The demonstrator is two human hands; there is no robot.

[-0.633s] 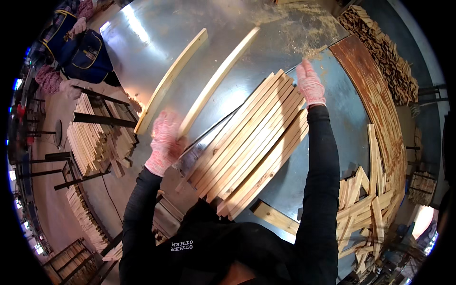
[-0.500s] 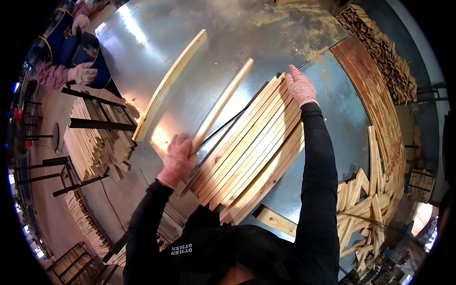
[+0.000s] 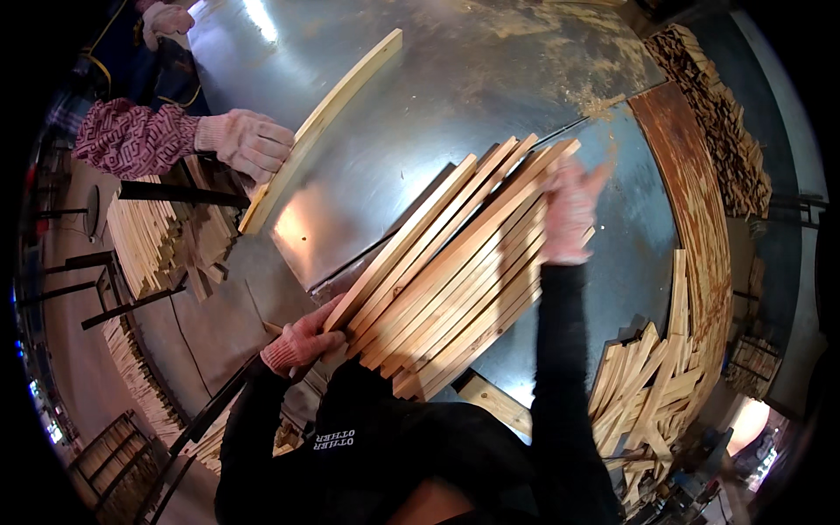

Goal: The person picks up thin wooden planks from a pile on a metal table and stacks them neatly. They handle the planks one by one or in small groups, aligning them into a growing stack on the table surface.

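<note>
A row of pale wooden strips (image 3: 464, 280) lies side by side on the metal table in front of me, its far ends uneven. My left hand (image 3: 304, 339), in a pinkish knit glove, closes round the near end of the leftmost wooden strip (image 3: 402, 241), which lies against the row. Beside the far right end of the row is my right hand (image 3: 573, 210), gloved alike and blurred by motion. Its fingers are stretched and apart, with nothing seen in them.
A co-worker's gloved hand (image 3: 249, 144) rests on a separate curved-looking strip (image 3: 337, 101) at the left of the metal table (image 3: 472, 79). Stacked strips (image 3: 144, 241) stand on a rack at left. Loose offcuts (image 3: 647, 394) pile up at right, beside a worn brown board (image 3: 687, 184).
The strip in my left hand has come down against the row's left side. Several strips have shifted out of line. The co-worker's hand has reached onto the separate strip.
</note>
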